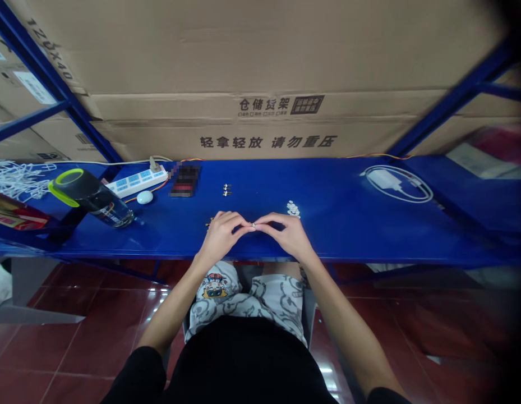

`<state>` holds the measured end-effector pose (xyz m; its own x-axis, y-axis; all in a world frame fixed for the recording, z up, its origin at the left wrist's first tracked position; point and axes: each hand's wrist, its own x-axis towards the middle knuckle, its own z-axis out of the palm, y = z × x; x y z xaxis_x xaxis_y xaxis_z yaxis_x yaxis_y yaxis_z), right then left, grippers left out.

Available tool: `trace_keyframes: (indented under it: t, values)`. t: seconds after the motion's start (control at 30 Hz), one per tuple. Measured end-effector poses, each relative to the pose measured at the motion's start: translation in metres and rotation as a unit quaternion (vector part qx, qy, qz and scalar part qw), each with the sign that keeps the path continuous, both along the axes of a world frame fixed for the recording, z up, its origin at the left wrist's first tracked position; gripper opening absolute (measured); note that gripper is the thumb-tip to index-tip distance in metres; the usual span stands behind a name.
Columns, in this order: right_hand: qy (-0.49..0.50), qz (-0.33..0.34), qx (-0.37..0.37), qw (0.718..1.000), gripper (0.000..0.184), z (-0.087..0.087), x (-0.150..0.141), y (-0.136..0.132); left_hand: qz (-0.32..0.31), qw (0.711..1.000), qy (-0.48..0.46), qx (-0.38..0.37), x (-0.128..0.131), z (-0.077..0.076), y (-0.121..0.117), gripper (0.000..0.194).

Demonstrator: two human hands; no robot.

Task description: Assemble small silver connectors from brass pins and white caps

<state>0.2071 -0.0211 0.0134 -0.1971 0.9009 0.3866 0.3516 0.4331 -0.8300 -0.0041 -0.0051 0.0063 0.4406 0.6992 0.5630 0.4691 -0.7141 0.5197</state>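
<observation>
metal bit [252, 225] btwn fingers [244, 227]

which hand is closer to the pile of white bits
Right: the right hand is just in front of the small white pieces; the left hand is farther off, to their left.

Chinese words on the brown box [260, 67] past the left hand [220, 235] and right hand [281, 235]

Straight past the hands, big black letters say 轻拿轻放 请勿重压, which means be gentle and do not press hard. Above them, smaller letters say 仓储货架, which means storage shelf, beside a dark patch [307, 104] with tiny white words too small to read. Far to the left of the left hand, up high, black print on the cardboard [62, 39] says 120X40. A white label [35, 87] near it is too blurred to read.
</observation>
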Motion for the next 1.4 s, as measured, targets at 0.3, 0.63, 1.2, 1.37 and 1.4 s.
trace_keyframes:
  t: [0.3, 0.63, 1.2, 1.37, 1.4]
  values:
    - [-0.036, -0.043, 0.05, 0.997, 0.015, -0.001, 0.0, 0.002, 0.074, 0.997, 0.006, -0.019, 0.001, 0.002, 0.001, 0.017]
    - [-0.197, -0.135, 0.051, 0.97, 0.018, -0.015, -0.001, 0.008, 0.117, 0.988, 0.094, -0.028, 0.003, 0.0, 0.001, 0.018]
    - [-0.273, -0.13, 0.071, 0.951, 0.027, -0.013, -0.004, 0.006, 0.109, 0.982, 0.156, -0.005, 0.005, -0.006, 0.001, 0.025]
    - [-0.359, -0.101, 0.085, 0.924, 0.041, -0.015, -0.002, 0.001, 0.112, 0.98, 0.165, 0.005, 0.007, -0.008, 0.0, 0.03]
    - [-0.37, -0.091, 0.087, 0.92, 0.043, -0.016, -0.001, 0.001, 0.111, 0.979, 0.169, 0.006, 0.007, -0.007, 0.0, 0.03]
